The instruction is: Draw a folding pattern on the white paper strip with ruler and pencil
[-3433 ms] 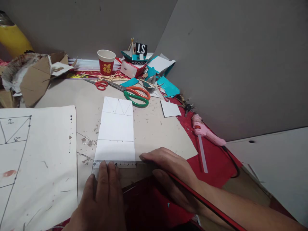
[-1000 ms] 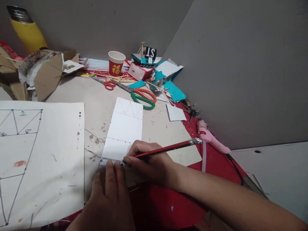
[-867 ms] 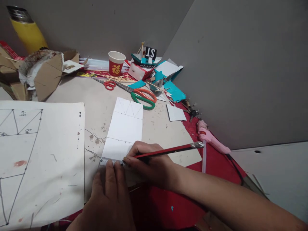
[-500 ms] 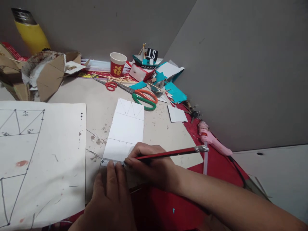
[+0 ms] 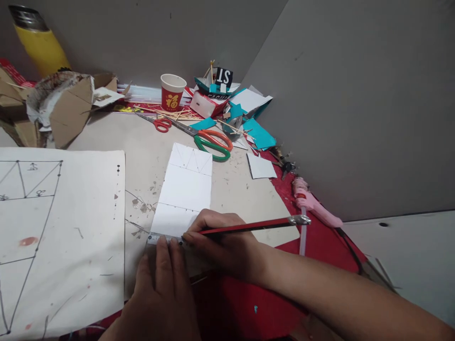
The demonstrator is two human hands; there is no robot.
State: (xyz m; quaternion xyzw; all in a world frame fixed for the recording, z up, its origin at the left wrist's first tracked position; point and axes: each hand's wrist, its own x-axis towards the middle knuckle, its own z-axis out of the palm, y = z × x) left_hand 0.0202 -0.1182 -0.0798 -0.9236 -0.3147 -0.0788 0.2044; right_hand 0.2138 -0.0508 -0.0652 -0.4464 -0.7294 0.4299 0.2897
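A white card strip with pencil lines and triangles lies on the pale board. Across its near end is a clear ruler. My left hand presses on the ruler with its fingertips, the fingers slightly apart and nothing gripped in them. In my right hand is a red and black pencil, pinched close to its point, at the ruler's edge. The pencil's tip is hidden by my fingers. To the left lies a large sheet with drawn lines and triangles.
Red-handled scissors and larger orange-and-green scissors lie beyond the strip. Behind them are a red paper cup, thin sticks and teal scraps. A pink glue gun is at right; cardboard pieces and a yellow bottle stand at left.
The whole view has shifted slightly, with objects a little further left and up. Both hands, the ruler and the pencil keep nearly the same places on the strip.
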